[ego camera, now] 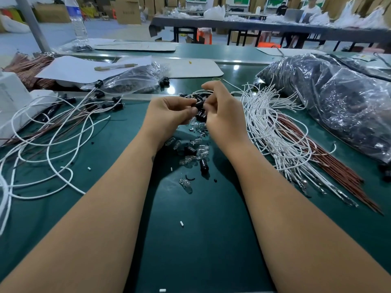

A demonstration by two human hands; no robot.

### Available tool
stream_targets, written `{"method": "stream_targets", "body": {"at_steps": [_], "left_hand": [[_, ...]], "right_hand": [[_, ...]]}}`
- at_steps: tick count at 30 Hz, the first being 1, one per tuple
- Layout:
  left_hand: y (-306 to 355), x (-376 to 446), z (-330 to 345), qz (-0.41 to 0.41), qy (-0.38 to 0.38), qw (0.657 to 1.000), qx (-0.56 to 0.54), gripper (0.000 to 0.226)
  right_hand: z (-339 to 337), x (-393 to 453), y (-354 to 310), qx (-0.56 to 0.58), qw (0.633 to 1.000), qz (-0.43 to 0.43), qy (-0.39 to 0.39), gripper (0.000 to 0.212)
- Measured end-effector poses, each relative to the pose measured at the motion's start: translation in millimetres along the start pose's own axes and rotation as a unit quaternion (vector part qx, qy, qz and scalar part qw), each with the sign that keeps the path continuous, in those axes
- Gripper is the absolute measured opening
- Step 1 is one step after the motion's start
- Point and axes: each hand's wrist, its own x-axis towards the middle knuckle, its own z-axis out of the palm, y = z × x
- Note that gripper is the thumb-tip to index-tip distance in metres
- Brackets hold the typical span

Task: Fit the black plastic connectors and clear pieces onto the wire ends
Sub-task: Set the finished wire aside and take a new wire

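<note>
Black connector (199, 105) is pinched between both hands above the mat's far centre, over loose clear pieces (197, 149). Left hand (169, 112) grips it by thumb and curled fingers; right hand (220, 111) is curled on it and a white wire (203, 91). Wire end should be kept aligned with the socket, pushed straight. Unfitted wire bundle (275, 132) lies right.

1. The black connector (198, 105) shows only in part between the fingers of the left hand (169, 112) and right hand (222, 115).
2. The contents of the large plastic bag (338, 98) are indistinct; the right edge crops it.
3. The white wires (42, 144) run off the left edge.
</note>
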Motion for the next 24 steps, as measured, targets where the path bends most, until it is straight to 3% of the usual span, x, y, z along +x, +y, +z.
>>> {"method": "stream_targets", "body": {"at_steps": [6,10,12,15,19,24], "left_hand": [[0,2,-1,0.019,0.008,1.000,-0.008,0.036],[0,4,-3,0.009,0.030,0.998,-0.059,0.026],[0,3,-2,0.021,0.041,0.998,-0.033,0.021],[-1,3,-4,0.059,0.065,0.992,0.091,0.012],[-6,12,-23,0.032,0.227,0.963,0.143,0.011],[-10,20,-39,-0.026,0.363,0.912,0.187,0.013]], "right_hand": [[6,0,-1,-0.018,0.998,-0.042,-0.042,0.029],[7,0,-2,-0.012,0.998,-0.043,-0.044,0.023],[7,0,-4,-0.014,0.998,-0.044,-0.051,0.019],[8,1,0,-0.078,0.995,-0.038,-0.044,0.017],[1,5,9,-0.221,0.974,-0.013,0.046,0.016],[-1,6,15,-0.308,0.949,0.005,0.064,0.021]]}}
